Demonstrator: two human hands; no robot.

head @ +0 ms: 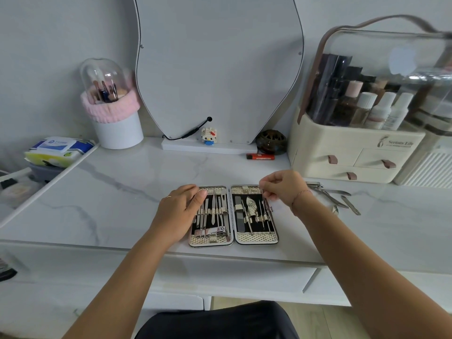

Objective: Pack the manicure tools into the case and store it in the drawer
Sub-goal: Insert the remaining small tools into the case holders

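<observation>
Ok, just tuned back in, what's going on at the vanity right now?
A person is packing the manicure case, open flat on the marble tabletop. The left hand rests on its left half. The right hand sits at the right half's top corner, fingers curled, maybe pinching a slim tool; I cannot tell. Most slots hold tools, but a few loose tools lie on the tabletop to the right.

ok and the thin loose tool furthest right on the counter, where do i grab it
Pinch the thin tool across its narrow sides at mid-length, coming from straight above with the right hand, which is nearest. It lies flat and slanted on the counter, so only its long edges are free.
</observation>
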